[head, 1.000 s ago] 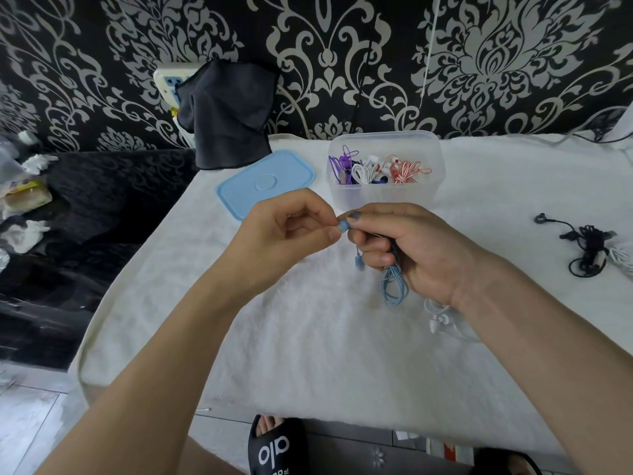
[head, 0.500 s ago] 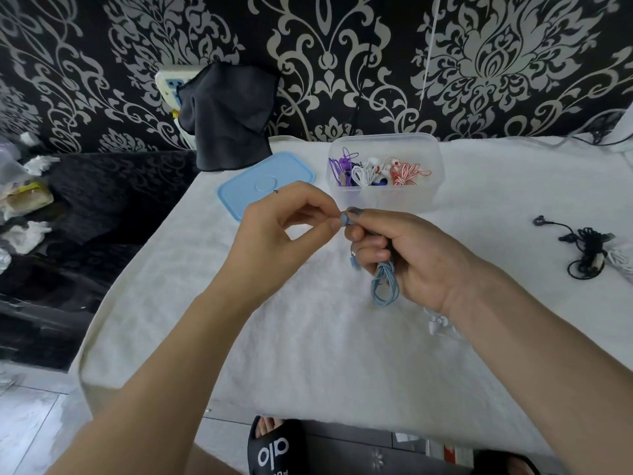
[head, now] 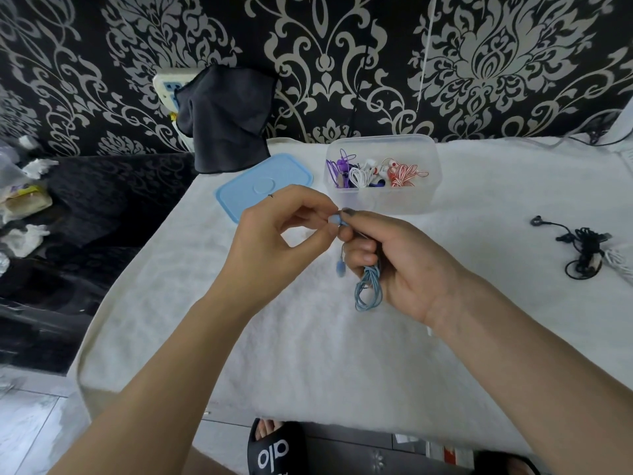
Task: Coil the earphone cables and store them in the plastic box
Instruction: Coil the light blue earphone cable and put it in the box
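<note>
Both grips pinch blue earphone cable (head: 368,289) | white cloth table (head: 308,354) — damask wall (head: 342,63)

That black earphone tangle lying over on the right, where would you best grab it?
Probably at the knotted middle of the black earphones, coming straight down from above. The cable bunches thickest there, while one earbud trails off loose to the left, so pinching the clump should lift most of it together.

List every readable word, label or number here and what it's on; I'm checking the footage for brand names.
"alo": white letters on the black slipper at the bottom edge.
Packet on the dark surface at left: has print, too blurred to read.
Red and white scrap on the floor at the bottom: too small to read.
Nothing else legible.
</note>
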Action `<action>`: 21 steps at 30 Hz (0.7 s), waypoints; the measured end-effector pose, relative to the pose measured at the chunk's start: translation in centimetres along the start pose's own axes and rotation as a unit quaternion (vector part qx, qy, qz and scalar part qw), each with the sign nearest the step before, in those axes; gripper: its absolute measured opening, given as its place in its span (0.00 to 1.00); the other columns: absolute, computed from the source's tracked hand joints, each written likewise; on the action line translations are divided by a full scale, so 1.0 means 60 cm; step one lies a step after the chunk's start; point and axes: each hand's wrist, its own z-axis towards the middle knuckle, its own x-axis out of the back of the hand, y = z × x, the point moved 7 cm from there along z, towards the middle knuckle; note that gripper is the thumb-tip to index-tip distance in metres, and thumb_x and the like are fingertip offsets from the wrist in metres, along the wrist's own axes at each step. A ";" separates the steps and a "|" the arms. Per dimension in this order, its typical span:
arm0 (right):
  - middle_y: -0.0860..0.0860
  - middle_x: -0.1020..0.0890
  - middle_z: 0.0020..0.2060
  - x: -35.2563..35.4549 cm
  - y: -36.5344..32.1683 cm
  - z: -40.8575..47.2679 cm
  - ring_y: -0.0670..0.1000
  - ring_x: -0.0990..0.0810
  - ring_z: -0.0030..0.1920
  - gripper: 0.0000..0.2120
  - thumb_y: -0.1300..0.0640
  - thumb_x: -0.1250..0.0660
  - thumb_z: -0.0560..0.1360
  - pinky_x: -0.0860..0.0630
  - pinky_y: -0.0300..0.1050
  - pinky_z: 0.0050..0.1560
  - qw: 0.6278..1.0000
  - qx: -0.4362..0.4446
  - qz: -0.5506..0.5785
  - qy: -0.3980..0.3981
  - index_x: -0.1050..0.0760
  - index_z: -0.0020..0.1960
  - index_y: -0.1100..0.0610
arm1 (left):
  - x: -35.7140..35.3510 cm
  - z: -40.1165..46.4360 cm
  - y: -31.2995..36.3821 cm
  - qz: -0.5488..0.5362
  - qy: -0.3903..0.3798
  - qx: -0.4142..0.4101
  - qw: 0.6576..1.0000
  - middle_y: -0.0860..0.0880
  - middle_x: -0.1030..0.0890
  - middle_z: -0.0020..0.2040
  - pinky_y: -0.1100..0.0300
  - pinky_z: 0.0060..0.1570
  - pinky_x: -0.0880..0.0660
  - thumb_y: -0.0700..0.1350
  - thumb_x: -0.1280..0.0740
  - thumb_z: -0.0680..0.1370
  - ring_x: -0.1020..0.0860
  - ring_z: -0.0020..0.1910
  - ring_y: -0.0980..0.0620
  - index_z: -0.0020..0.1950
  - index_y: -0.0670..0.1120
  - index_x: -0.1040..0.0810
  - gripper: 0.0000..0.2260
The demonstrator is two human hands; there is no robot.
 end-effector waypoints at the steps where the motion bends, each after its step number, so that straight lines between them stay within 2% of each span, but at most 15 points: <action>1: 0.51 0.26 0.33 0.001 -0.002 0.001 0.44 0.37 0.26 0.06 0.63 0.36 0.80 0.37 0.33 0.25 1.000 0.009 -0.019 0.001 0.22 0.46 0.63 | 0.001 0.000 0.000 0.008 0.001 -0.002 1.000 0.49 0.16 0.47 0.58 0.54 0.20 0.35 0.27 0.77 0.15 0.48 0.49 0.52 0.43 0.18 0.06; 7: 0.54 0.22 0.31 0.009 -0.022 -0.003 0.46 0.35 0.27 0.04 0.66 0.34 0.78 0.35 0.36 0.26 0.986 0.094 -0.135 0.031 0.22 0.46 0.65 | 0.002 -0.003 -0.007 0.000 -0.011 0.020 1.000 0.47 0.15 0.47 0.58 0.55 0.19 0.34 0.26 0.76 0.15 0.48 0.47 0.51 0.41 0.18 0.06; 10: 0.54 0.23 0.30 0.009 -0.026 -0.006 0.46 0.34 0.26 0.05 0.66 0.34 0.78 0.34 0.38 0.26 0.978 0.121 -0.168 0.037 0.22 0.48 0.68 | 0.002 -0.004 -0.014 -0.045 -0.014 0.061 0.997 0.46 0.15 0.44 0.62 0.51 0.21 0.34 0.26 0.76 0.14 0.46 0.49 0.49 0.40 0.19 0.05; 13: 0.54 0.24 0.31 0.007 -0.030 -0.005 0.46 0.35 0.26 0.05 0.67 0.34 0.79 0.34 0.38 0.27 0.975 0.125 -0.180 0.020 0.22 0.44 0.66 | 0.003 -0.004 -0.022 -0.094 -0.017 0.106 0.990 0.42 0.14 0.43 0.62 0.46 0.22 0.34 0.26 0.75 0.15 0.42 0.51 0.48 0.39 0.19 0.05; 15: 0.54 0.25 0.31 0.005 -0.031 -0.005 0.46 0.35 0.26 0.06 0.67 0.35 0.79 0.34 0.37 0.27 0.975 0.124 -0.183 0.004 0.22 0.44 0.65 | 0.005 -0.005 -0.027 -0.117 -0.017 0.121 0.986 0.40 0.14 0.43 0.57 0.45 0.21 0.34 0.26 0.75 0.16 0.42 0.48 0.47 0.39 0.19 0.04; 18: 0.54 0.25 0.31 0.004 -0.031 -0.005 0.45 0.35 0.26 0.05 0.67 0.35 0.79 0.34 0.37 0.27 0.976 0.118 -0.185 -0.008 0.22 0.46 0.66 | 0.007 -0.005 -0.028 -0.138 -0.022 0.128 0.982 0.36 0.15 0.45 0.40 0.53 0.21 0.33 0.26 0.75 0.17 0.48 0.34 0.47 0.40 0.19 0.05; 21: 0.53 0.24 0.30 0.005 -0.030 -0.004 0.45 0.35 0.26 0.05 0.66 0.35 0.79 0.34 0.37 0.27 0.979 0.104 -0.176 -0.007 0.22 0.46 0.66 | 0.009 -0.005 -0.030 -0.143 -0.027 0.129 0.981 0.35 0.16 0.46 0.39 0.53 0.22 0.32 0.27 0.76 0.19 0.50 0.30 0.47 0.40 0.19 0.05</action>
